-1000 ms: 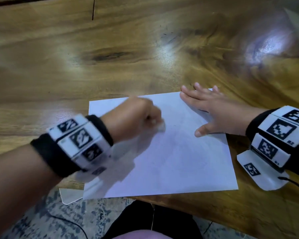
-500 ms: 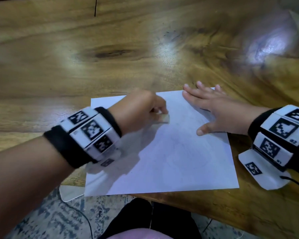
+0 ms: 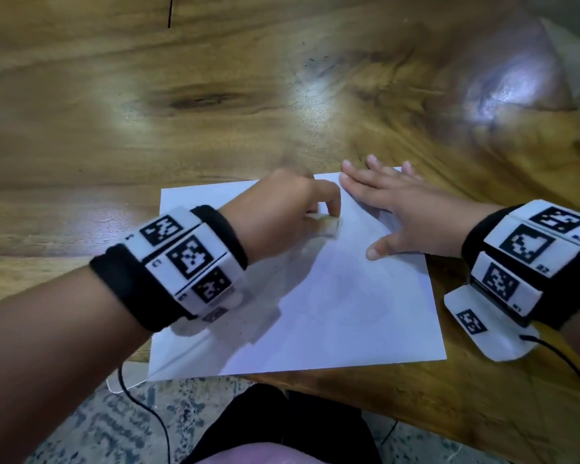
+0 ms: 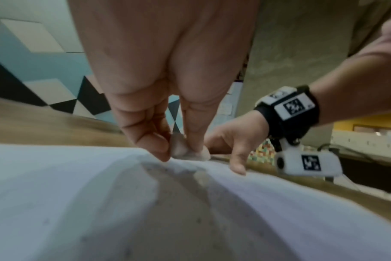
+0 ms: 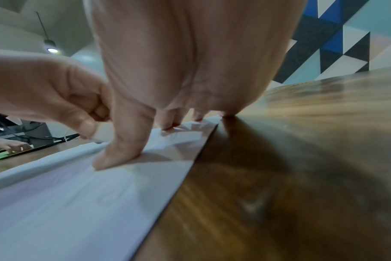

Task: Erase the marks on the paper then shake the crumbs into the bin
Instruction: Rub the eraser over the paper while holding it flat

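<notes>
Lying on glossy wooden table (image 3: 215, 105): paper (image 3: 349, 313); left hand (image 3: 278, 212) pinching eraser (image 3: 330, 227), right hand (image 3: 412, 212) flat.

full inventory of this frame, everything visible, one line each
paper: 1, white, flat on the table at its near edge, near left corner overhanging
eraser: 1, whitish, on the paper near its far edge, in the left hand's pinch
crumbs: small specks, grey, scattered on the paper near the eraser
table: 1, brown wood grain, glossy, under the paper
cable: 1, black, running from the right wrist unit
wrist bands: 2, black with white tag blocks, one per wrist
left hand: 1, pinches the eraser against the paper
right hand: 1, fingers flat, presses the paper's far right corner
bin: none in view
</notes>
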